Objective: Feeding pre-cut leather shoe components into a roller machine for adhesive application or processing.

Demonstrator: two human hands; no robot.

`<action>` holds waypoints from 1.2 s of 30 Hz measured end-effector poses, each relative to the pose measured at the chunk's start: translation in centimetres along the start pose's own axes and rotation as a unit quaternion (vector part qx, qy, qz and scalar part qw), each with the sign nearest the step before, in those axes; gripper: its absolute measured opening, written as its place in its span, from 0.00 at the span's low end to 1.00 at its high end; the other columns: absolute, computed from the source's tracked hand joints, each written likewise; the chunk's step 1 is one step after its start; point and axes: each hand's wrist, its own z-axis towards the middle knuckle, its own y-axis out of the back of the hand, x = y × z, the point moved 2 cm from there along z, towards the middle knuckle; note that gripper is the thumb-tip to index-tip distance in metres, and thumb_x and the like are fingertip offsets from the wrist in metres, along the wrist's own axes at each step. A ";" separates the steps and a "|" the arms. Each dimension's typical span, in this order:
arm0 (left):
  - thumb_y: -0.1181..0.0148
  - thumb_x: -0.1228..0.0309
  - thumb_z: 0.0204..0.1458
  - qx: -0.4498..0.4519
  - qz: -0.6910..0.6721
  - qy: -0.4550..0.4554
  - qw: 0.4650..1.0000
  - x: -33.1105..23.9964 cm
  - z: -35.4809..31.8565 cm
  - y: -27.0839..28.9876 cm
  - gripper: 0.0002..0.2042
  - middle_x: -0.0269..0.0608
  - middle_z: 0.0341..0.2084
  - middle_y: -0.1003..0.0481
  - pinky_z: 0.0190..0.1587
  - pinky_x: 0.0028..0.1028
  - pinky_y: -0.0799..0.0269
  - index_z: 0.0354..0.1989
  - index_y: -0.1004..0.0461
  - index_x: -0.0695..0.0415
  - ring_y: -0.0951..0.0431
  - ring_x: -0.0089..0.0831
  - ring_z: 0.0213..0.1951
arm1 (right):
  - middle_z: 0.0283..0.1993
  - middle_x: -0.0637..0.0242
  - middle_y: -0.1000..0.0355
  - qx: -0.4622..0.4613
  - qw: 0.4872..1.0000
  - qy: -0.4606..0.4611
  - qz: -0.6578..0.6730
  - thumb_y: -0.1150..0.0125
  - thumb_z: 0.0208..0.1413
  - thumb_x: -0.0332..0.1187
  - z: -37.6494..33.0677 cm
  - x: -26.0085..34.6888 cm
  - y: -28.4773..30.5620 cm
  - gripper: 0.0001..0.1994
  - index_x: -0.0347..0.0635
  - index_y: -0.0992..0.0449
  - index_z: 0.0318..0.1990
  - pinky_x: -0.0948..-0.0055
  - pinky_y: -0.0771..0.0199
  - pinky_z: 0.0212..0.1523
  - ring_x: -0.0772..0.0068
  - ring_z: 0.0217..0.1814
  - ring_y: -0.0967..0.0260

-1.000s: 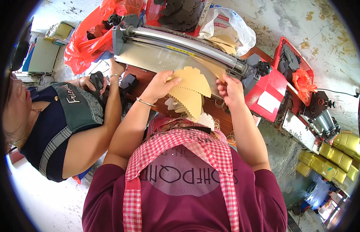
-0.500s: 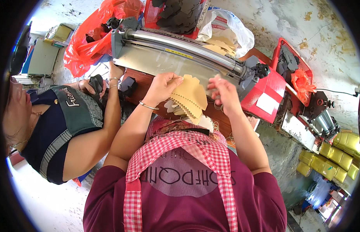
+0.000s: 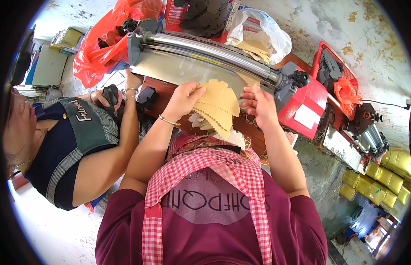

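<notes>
A fanned stack of tan scalloped-edge cardboard pieces (image 3: pixel 218 108) is held between 2 hands above the wooden tabletop (image 3: pixel 252 132). The left hand (image 3: pixel 184 98) is closed on the stack's upper left corner, the thumb laid on the top sheet and the fingers curled beneath it, so the grip is pressed together on the cardboard. A thin metal bracelet (image 3: pixel 169 120) is worn on that wrist. The right hand (image 3: pixel 258 104) is set against the stack's right edge with the fingers bent and close together; whether the edge is pinched or only touched cannot be told, since the fingertips are hidden behind the sheets.

The stack is held just in front of the steel feed plate (image 3: pixel 179 70) of a roller machine (image 3: pixel 214 55), whose long polished roller runs along the far edge of the tabletop to a red housing (image 3: pixel 302 104) at the right end. More pale scalloped pieces (image 3: pixel 201 123) are seen below the held stack, near the tabletop's near edge.

A red-and-white checked apron (image 3: pixel 201 176) over a maroon shirt is worn by the person. At the left, another person's hand (image 3: pixel 109 96) is closed on a dark object beside the machine's left end. Behind the machine lie an orange-red plastic bag (image 3: pixel 99 48) and a clear plastic bag of tan pieces (image 3: pixel 258 37). Yellow canisters (image 3: pixel 386 176) are stacked at the far right.
</notes>
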 end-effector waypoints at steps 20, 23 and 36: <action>0.43 0.67 0.58 0.025 -0.145 0.009 0.989 -2.0 -0.9 -0.5 0.11 0.30 0.21 0.26 0.29 0.20 0.32 0.32 0.24 0.64 0.31 0.14 0.25 | 0.21 0.75 0.36 0.110 0.966 -0.002 -0.235 0.41 0.59 0.34 0.6 -0.4 0.6 0.09 0.37 0.25 0.33 0.85 0.55 0.12 0.89 0.15 0.48; 0.43 0.67 0.58 0.024 -0.168 -0.014 0.985 -0.9 -0.6 -0.5 0.11 0.28 0.22 0.27 0.30 0.18 0.33 0.32 0.24 0.63 0.31 0.13 0.26 | 0.26 0.65 0.30 0.040 0.997 -0.014 -0.059 0.42 0.59 0.34 3.0 -0.8 2.3 0.10 0.33 0.26 0.37 0.83 0.46 0.13 0.84 0.17 0.41; 0.36 0.60 0.53 0.029 -0.144 -0.002 0.989 -1.4 -0.8 -0.7 0.17 0.35 0.22 0.23 0.28 0.21 0.31 0.35 0.23 0.67 0.29 0.16 0.24 | 0.16 0.77 0.36 0.146 0.963 0.009 -0.225 0.39 0.57 0.37 -1.2 0.0 -1.2 0.11 0.40 0.25 0.27 0.83 0.59 0.12 0.90 0.12 0.52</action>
